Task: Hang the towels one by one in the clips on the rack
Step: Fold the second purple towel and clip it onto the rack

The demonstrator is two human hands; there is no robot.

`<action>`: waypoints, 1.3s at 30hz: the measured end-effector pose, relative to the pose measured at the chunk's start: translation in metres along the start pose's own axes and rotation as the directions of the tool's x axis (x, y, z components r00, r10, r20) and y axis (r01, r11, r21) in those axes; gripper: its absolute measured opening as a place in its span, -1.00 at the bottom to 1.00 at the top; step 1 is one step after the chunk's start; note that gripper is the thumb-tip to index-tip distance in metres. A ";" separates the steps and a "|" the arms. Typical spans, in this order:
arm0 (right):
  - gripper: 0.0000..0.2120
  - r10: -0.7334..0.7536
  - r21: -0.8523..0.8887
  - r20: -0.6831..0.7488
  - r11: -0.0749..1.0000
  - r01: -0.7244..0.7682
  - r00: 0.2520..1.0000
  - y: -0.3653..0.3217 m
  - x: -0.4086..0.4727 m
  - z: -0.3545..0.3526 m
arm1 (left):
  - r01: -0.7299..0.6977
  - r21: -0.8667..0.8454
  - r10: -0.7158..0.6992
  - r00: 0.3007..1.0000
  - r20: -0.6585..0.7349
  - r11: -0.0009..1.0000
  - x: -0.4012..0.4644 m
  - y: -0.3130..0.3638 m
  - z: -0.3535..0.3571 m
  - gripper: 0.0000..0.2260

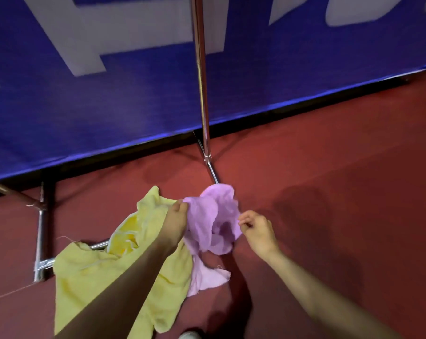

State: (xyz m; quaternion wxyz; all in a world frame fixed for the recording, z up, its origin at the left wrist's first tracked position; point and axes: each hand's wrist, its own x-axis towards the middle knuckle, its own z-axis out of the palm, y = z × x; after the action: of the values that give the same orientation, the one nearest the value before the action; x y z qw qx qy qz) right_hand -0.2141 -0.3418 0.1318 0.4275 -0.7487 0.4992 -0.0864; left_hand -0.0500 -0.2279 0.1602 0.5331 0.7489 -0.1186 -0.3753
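While the left hand [176, 217] pinches the purple towel [214, 221] bunched between both hands, the right hand's [257, 230] curled fingers [243, 220] touch its right edge, grip unclear.

Crumpled purple towel [213, 218] held above floor beside hanging yellow towel [124, 265]; chrome rack upright [202, 94] behind.

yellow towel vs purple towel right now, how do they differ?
Colour: the yellow towel is pale yellow, the purple towel lilac. Hold: the purple towel is bunched between the left hand and right hand; the yellow towel hangs draped under the left forearm. Visible spread: the yellow towel shows more cloth than the crumpled purple towel. Both are soft, wrinkled and not yet clipped.
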 end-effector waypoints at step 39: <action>-0.85 -0.607 0.418 0.021 0.728 0.544 0.795 -0.696 -0.355 -0.284 | -0.582 0.433 0.708 0.670 -0.224 0.688 -0.450 0.688 -0.389 -0.78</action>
State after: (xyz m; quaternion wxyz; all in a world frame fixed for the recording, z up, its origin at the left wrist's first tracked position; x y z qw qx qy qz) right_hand -0.0763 -0.1129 0.9185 0.5573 -0.7702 0.1789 -0.2536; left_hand 0.0604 0.0303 1.0253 0.5128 0.7900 -0.3355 0.0161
